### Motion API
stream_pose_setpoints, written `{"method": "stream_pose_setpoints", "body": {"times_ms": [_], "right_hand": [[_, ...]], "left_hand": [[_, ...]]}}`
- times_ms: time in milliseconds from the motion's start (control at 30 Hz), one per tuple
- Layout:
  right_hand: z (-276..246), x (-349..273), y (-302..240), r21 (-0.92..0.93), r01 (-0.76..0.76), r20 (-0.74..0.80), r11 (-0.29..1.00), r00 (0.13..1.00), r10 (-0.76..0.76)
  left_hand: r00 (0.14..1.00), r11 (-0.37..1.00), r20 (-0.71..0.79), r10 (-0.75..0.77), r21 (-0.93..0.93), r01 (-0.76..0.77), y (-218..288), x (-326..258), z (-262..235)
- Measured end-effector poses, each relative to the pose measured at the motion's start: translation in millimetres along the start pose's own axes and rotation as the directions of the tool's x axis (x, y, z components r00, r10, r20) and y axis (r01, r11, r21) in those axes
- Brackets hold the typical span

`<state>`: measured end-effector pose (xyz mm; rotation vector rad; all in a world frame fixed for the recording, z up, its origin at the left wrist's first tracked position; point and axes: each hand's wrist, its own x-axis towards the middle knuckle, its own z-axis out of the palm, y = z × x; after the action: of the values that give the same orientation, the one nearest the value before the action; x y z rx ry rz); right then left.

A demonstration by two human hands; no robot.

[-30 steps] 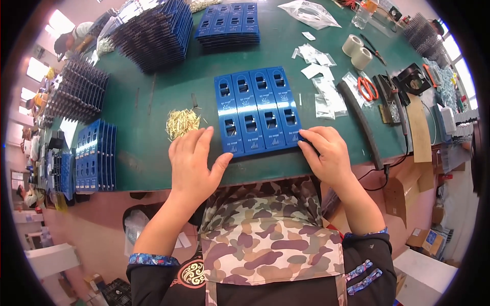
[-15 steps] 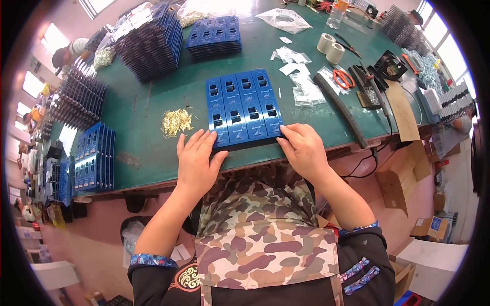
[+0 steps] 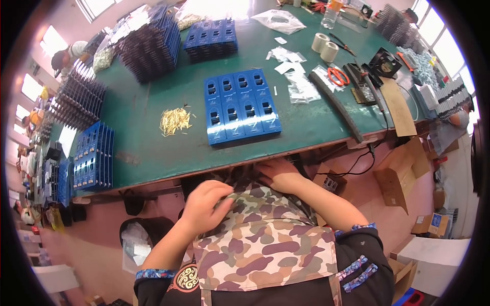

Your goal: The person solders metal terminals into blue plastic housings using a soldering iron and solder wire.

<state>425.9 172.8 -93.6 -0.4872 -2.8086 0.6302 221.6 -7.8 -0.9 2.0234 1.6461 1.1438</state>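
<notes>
Evidently, the green table (image 3: 153, 109) carries a good deal of gathered work: the tall stack (image 3: 148, 51) of blue panels stands at the back, the lower stack (image 3: 212, 46) just beside it. The single panel (image 3: 241, 104) lies flat near the front edge, laid out but touched by neither hand. The left hand (image 3: 208, 201), off the table, looks empty, its fingers loosely bent; the right hand (image 3: 278, 174) is shadowed below the edge, and I can't tell whether it grips anything. Gold pins (image 3: 175, 121) lie heaped left of that panel, apparently a supply left to use.
</notes>
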Motion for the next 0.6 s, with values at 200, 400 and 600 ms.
{"method": "stream_pose_setpoints", "body": {"times_ms": [200, 400, 600], "right_hand": [[28, 15, 4, -0.099, 0.009, 0.15, 0.995, 0.989, 0.006], [-26, -17, -31, 0.105, -0.161, 0.195, 0.981, 0.971, 0.138], [-107, -111, 11, 0.238, -0.262, 0.203, 0.935, 0.955, 0.216]], "left_hand": [[0.866, 0.936, 0.359, -0.348, 0.188, 0.298, -51, 5, 65], [0.897, 0.95, 0.316, -0.308, 0.059, 0.305, -38, 6, 62], [0.914, 0.919, 0.177, -0.365, 0.228, 0.322, -43, -83, -53]]}}
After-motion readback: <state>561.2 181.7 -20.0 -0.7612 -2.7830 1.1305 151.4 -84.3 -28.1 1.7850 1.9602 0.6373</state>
